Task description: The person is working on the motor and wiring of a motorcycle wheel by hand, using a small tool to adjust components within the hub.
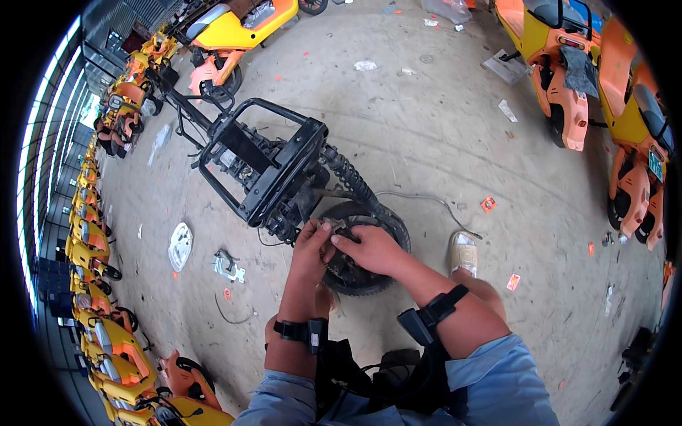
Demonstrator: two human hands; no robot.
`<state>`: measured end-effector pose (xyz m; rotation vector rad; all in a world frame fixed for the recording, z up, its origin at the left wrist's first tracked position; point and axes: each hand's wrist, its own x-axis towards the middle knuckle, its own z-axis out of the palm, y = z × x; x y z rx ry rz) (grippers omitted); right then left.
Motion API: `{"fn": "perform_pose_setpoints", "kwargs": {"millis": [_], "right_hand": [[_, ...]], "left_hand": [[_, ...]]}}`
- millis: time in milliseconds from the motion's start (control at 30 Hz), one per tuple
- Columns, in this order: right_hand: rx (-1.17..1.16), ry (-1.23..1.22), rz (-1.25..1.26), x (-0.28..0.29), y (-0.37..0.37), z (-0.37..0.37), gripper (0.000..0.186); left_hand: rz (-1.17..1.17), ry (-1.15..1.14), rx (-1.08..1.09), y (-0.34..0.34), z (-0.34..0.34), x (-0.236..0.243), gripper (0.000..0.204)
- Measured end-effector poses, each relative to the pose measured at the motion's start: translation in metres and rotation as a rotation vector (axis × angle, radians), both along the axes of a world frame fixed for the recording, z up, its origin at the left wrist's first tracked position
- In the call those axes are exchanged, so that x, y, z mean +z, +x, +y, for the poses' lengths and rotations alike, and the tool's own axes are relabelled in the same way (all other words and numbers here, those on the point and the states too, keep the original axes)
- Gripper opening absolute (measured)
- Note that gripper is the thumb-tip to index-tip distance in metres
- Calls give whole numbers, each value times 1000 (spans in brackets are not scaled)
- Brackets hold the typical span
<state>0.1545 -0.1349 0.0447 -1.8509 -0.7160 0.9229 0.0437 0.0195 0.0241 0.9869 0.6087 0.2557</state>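
Over the rear wheel (398, 234) of a stripped scooter, both my hands meet close together. My left hand (311, 248) is closed, its thumb and fingers pinching at a small dark piece that I cannot make out. Beside it, my right hand (369, 250) is closed too, thumb toward the left one, around something dark and largely hidden. The scooter's black tubular frame (245, 206) stretches away to the upper left, with a coil shock absorber (348, 176) running down to the wheel. A thin cable (426, 197) trails from the wheel area onto the floor.
A metal bracket (229, 265) and a clear plastic piece (180, 246) lie on the concrete floor at left. Orange labels (488, 204) and scraps are scattered about. Yellow and orange scooters (561, 92) stand at the right, with a long row (89, 234) along the left.
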Motion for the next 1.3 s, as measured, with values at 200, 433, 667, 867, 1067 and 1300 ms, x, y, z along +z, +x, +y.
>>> {"fn": "perform_pose_setpoints", "kwargs": {"millis": [200, 433, 667, 867, 1067, 1300], "right_hand": [[-7, -20, -34, 4, -4, -1, 63], [38, -42, -63, -1, -29, -18, 60], [34, -27, -43, -5, -54, -39, 58], [93, -27, -79, 0, -63, -53, 56], [130, -68, -62, 5, -65, -59, 57], [88, -83, -28, 5, -59, -59, 58]], "left_hand": [[12, 11, 9, -3, -4, 4, 16], [17, 14, 45, -30, -19, -7, 17], [68, 22, 111, -50, -43, -5, 19], [67, 40, 160, -59, -47, 0, 22], [92, 58, 159, -58, -54, -1, 20], [33, 28, 86, -56, -51, -7, 23]]}}
